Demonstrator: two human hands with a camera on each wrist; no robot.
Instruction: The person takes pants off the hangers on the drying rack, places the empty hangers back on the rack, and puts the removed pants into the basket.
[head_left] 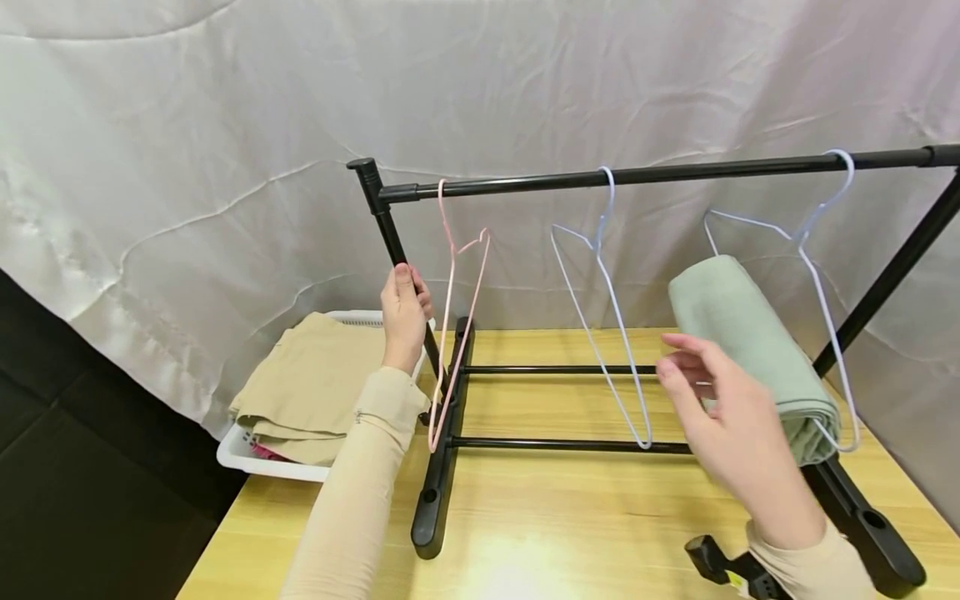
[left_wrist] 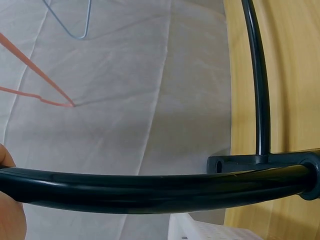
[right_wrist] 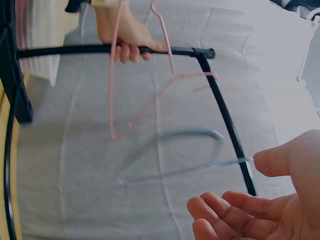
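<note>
My left hand (head_left: 405,317) grips the left upright post of a black clothes rack (head_left: 525,182); in the left wrist view its fingers curl round the black post (left_wrist: 150,192). My right hand (head_left: 720,408) holds nothing, its fingers loosely bent and thumb apart, just left of a rolled or folded green cloth (head_left: 750,342). That cloth hangs over the lower bar of a light-blue hanger (head_left: 817,283) at the rail's right end. A second light-blue hanger (head_left: 611,292) and a pink hanger (head_left: 448,317) hang bare on the rail. In the right wrist view the right palm (right_wrist: 280,210) shows, fingers relaxed.
A white basket (head_left: 232,454) with folded beige cloth (head_left: 322,375) stands to the left. The rack's black feet (head_left: 431,508) rest on a wooden table (head_left: 540,517). Behind hangs a grey-white curtain (head_left: 300,108). A black strap device (head_left: 735,571) is by the right wrist.
</note>
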